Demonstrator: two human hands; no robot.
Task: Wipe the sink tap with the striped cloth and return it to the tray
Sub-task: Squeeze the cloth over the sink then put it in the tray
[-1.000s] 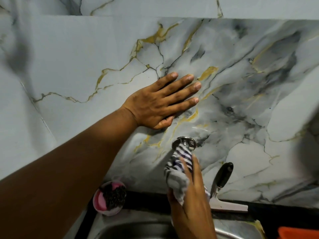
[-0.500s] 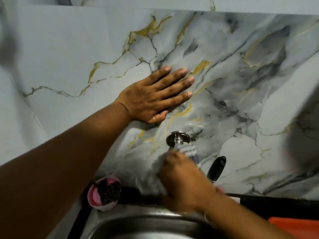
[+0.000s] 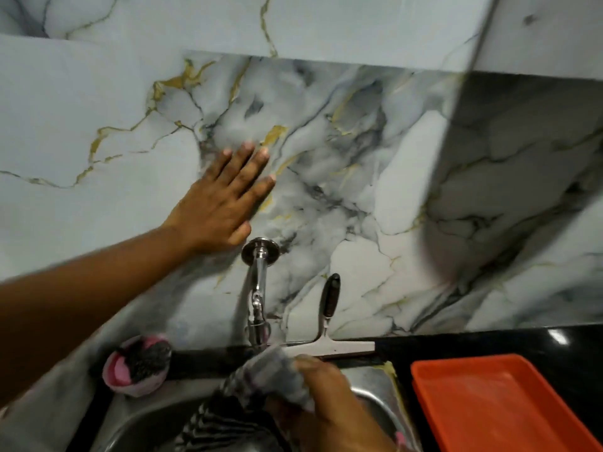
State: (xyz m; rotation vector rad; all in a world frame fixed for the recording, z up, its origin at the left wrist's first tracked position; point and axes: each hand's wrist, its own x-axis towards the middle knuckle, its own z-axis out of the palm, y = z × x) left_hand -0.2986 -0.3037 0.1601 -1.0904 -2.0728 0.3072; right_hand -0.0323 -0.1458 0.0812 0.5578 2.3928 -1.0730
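The chrome sink tap (image 3: 258, 288) juts from the marble wall, its whole length bare and shiny. Below its spout, my right hand (image 3: 326, 396) grips the striped cloth (image 3: 257, 386), which hangs blurred over the steel sink (image 3: 375, 383). My left hand (image 3: 225, 203) lies flat on the wall just up-left of the tap's base, fingers spread, holding nothing. The orange tray (image 3: 502, 409) sits on the black counter to the right of the sink with nothing in it.
A squeegee (image 3: 329, 327) with a black handle leans against the wall right of the tap. A pink bowl holding a dark scrubber (image 3: 138, 363) sits at the sink's left corner. The black counter (image 3: 489, 340) runs along the wall.
My right hand slid the cloth down from the tap's base to below the spout, leaving the tap uncovered. The view swung to the right, bringing the orange tray into sight.
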